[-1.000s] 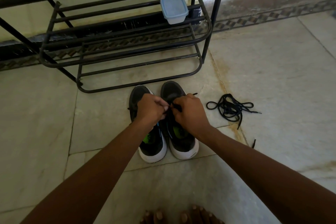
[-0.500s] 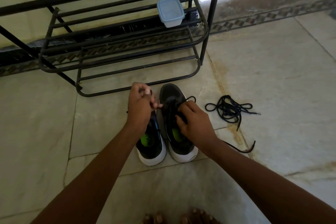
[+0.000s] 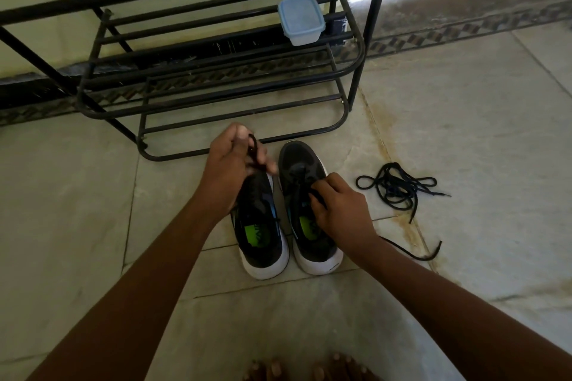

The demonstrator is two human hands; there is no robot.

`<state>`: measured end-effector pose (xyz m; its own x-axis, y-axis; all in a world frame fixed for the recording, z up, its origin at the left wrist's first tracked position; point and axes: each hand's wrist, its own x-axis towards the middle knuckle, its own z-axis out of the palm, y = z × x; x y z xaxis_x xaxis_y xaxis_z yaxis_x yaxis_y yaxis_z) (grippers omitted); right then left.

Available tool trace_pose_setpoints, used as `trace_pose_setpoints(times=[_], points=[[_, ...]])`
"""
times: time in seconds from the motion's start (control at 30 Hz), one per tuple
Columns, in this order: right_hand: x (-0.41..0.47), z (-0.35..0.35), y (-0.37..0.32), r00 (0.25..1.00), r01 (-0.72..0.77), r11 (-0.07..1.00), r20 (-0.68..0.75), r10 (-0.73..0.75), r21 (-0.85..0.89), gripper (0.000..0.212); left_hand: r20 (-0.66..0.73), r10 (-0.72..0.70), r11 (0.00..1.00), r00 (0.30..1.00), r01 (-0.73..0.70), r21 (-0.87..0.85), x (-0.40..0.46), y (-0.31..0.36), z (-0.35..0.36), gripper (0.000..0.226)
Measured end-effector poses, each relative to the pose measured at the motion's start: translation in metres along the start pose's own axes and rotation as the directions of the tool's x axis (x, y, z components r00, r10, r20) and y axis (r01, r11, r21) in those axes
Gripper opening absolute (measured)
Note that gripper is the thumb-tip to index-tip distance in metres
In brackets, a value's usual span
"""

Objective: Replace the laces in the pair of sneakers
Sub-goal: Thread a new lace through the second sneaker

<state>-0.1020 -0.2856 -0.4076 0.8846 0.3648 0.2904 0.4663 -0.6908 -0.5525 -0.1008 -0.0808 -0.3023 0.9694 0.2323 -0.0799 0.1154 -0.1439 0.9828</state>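
Note:
Two black sneakers with white soles stand side by side on the floor, the left sneaker (image 3: 260,226) and the right sneaker (image 3: 305,182), toes pointing away from me. My left hand (image 3: 230,161) is raised over the left sneaker's toe and grips a black lace (image 3: 253,150) looping out between its fingers. My right hand (image 3: 339,210) rests on the right sneaker's tongue area and pinches the lace there. A lace end (image 3: 414,254) trails out on the floor to the right of my right wrist.
A bundle of loose black laces (image 3: 397,187) lies on the floor to the right of the shoes. A black metal shoe rack (image 3: 216,71) stands just beyond them, with a lidded plastic box (image 3: 301,20) on a shelf. My toes (image 3: 306,370) show at the bottom edge.
My left hand has pulled away from the right hand and risen toward the rack, drawing lace out with it. The right hand has stayed on the right sneaker; a lace end now trails on the floor.

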Motion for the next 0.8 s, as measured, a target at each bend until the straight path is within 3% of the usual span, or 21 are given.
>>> trace_pose_setpoints(times=[0.03,0.07,0.1,0.13,0.2,0.27,0.33,0.4,0.5,0.57,0.67,0.73,0.8], points=[[0.000,0.000,0.000,1.000,-0.003,1.000,-0.004,0.003,-0.011,0.026,-0.013,-0.053,0.997,0.999,0.052,-0.050,-0.002,0.004,0.001,0.031],[0.000,0.000,-0.001,1.000,-0.003,1.000,-0.001,0.002,-0.024,0.026,-0.038,-0.025,0.999,0.999,0.026,0.045,-0.003,0.005,0.001,0.027],[-0.001,0.000,0.000,1.000,-0.001,0.999,0.002,0.001,-0.037,0.024,-0.038,0.067,0.967,0.997,-0.056,0.249,-0.003,0.003,-0.001,0.020],[-0.002,0.001,0.000,1.000,0.001,0.999,0.004,-0.001,-0.048,0.019,0.035,0.162,0.867,0.986,-0.159,0.473,-0.004,0.001,-0.002,0.012],[-0.002,0.001,0.000,1.000,0.002,0.998,0.006,-0.002,-0.062,0.013,0.291,0.157,0.543,0.944,-0.329,0.773,-0.005,-0.002,0.001,0.033],[-0.002,0.002,-0.001,1.000,0.001,0.998,0.002,-0.001,-0.070,0.013,0.389,0.014,0.247,0.921,-0.380,0.892,-0.007,-0.005,0.009,0.039],[-0.002,0.003,-0.001,1.000,0.005,0.997,-0.005,-0.005,-0.072,0.014,0.367,-0.055,0.131,0.929,-0.358,0.925,-0.010,-0.002,0.016,0.028],[-0.002,0.003,-0.001,1.000,0.010,0.997,-0.010,-0.011,-0.073,0.015,0.314,-0.056,0.179,0.948,-0.300,0.937,-0.012,0.002,0.017,0.025],[-0.001,0.003,-0.001,1.000,0.011,0.998,-0.020,-0.013,-0.069,0.015,0.265,0.059,0.258,0.962,-0.271,0.927,-0.015,0.009,0.010,0.021],[-0.001,0.002,-0.001,1.000,0.001,0.999,-0.011,-0.001,-0.054,0.015,0.229,0.078,0.413,0.970,-0.240,0.878,-0.018,0.014,0.005,0.015],[-0.001,-0.001,0.001,1.000,0.014,1.000,0.020,-0.014,0.010,0.016,0.295,-0.065,0.627,0.953,-0.191,0.755,-0.027,0.022,0.004,0.011],[0.001,-0.006,0.003,0.999,0.019,0.996,0.045,-0.023,0.086,0.021,0.384,-0.161,0.658,0.909,-0.191,0.728,-0.037,0.021,0.006,0.013],[0.002,-0.013,0.004,0.999,0.017,0.981,0.045,-0.026,0.193,0.023,0.433,-0.164,0.657,0.886,-0.230,0.718,-0.049,0.014,0.009,0.018]])
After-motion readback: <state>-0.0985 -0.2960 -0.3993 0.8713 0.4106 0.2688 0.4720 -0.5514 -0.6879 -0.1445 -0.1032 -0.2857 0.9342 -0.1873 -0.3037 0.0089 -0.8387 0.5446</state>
